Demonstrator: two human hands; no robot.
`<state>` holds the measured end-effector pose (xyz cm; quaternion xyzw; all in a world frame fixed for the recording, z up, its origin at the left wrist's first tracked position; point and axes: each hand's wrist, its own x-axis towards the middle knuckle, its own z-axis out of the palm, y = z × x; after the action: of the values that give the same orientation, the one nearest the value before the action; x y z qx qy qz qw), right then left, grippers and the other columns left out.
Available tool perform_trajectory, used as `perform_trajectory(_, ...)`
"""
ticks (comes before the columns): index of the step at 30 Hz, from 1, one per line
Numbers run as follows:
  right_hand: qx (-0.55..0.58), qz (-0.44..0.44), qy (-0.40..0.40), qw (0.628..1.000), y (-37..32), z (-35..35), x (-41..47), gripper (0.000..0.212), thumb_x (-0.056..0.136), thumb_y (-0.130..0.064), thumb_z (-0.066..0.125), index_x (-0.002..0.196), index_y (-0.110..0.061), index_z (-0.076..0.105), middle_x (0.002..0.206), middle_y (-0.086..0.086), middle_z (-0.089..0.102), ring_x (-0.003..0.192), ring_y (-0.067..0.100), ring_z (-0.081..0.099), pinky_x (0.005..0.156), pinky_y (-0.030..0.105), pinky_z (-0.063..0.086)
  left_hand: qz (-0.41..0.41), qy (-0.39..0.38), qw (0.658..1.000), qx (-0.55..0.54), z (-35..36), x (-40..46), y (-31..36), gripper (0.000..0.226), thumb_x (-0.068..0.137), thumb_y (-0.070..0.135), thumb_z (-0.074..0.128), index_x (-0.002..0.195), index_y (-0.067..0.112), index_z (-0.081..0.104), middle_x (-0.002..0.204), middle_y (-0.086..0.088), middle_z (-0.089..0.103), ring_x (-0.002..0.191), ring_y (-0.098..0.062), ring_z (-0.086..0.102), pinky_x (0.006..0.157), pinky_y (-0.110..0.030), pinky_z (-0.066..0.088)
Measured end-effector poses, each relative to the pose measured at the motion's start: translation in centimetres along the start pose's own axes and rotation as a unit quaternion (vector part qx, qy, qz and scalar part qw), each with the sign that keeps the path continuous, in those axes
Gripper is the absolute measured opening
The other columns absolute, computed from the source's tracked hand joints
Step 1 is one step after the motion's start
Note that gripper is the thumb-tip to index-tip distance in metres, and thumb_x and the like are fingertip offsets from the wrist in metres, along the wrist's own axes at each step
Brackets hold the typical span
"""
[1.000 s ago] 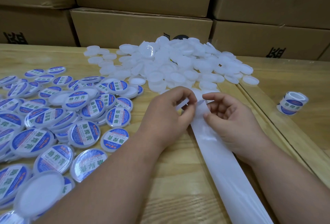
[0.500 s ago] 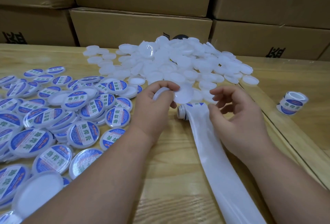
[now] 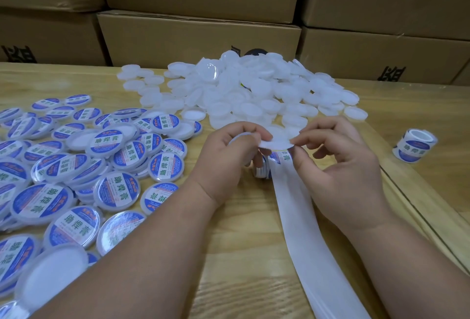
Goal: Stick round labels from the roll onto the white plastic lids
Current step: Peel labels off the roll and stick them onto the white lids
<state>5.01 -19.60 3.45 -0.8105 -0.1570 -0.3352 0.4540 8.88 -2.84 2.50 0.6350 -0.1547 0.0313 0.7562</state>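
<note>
The left hand curls round a white plastic lid while both hands pinch a round label above the label roll. Backing strip trails across the desk. Labelled lids lie left, a bare lid pile behind.

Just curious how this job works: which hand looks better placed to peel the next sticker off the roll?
Probably the right hand: its fingertips sit just above the label roll and its backing strip. The left hand is busy gripping a white lid.
</note>
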Motion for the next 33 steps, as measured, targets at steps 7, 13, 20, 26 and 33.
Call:
perform_trajectory(7,0.074,0.101,0.056,0.991,0.5,-0.1,0.3,0.021,0.085,-0.015,0.074,0.079,-0.032,0.066,0.097,-0.01,0.064,0.088,0.002,0.061,0.073,0.016,0.047,-0.056,-0.013,0.988,-0.146,-0.4,0.0,0.1,0.031,0.077,0.023,0.034,0.103,0.023,0.051,0.085,-0.024,0.071,0.047,-0.026,0.052,0.041,-0.017,0.031)
perform_trajectory(13,0.153,0.182,0.012,0.971,0.6,-0.1,0.4,0.008,0.081,-0.027,0.068,0.075,-0.026,0.073,0.122,-0.01,0.064,0.121,0.002,0.058,0.107,0.04,0.047,-0.025,0.002,0.995,-0.098,-0.2,0.0,0.0,0.03,0.104,0.032,0.035,0.102,0.027,0.064,0.094,-0.01,0.076,0.058,-0.027,0.06,0.041,-0.025,0.027)
perform_trajectory(20,0.183,0.221,-0.109,0.952,-0.1,0.4,0.0,0.014,0.079,-0.03,0.066,0.072,-0.022,0.076,0.149,-0.014,0.05,0.135,-0.016,0.037,0.119,0.039,0.03,-0.053,-0.07,0.991,-0.097,-0.2,0.0,0.3,0.034,0.084,0.029,0.037,0.092,0.027,0.07,0.102,-0.04,0.063,0.049,-0.026,0.053,0.043,-0.019,0.034)
perform_trajectory(26,0.134,0.235,-0.117,0.956,0.4,0.7,0.0,0.021,0.092,-0.02,0.07,0.075,-0.027,0.079,0.14,0.006,0.061,0.142,-0.011,0.03,0.12,0.045,0.029,-0.049,-0.122,0.99,-0.055,0.1,-0.1,0.1,0.039,0.074,0.018,0.039,0.091,0.028,0.072,0.072,-0.01,0.066,0.047,-0.023,0.054,0.044,-0.017,0.035)
perform_trajectory(33,0.118,0.244,-0.104,0.957,0.1,0.9,0.0,0.014,0.078,-0.036,0.068,0.073,-0.031,0.08,0.135,0.001,0.065,0.138,-0.014,0.034,0.118,0.043,0.032,-0.052,-0.111,0.991,-0.055,0.3,-0.3,0.6,0.035,0.078,0.018,0.042,0.089,0.03,0.073,0.088,-0.022,0.068,0.047,-0.022,0.055,0.043,-0.016,0.036)
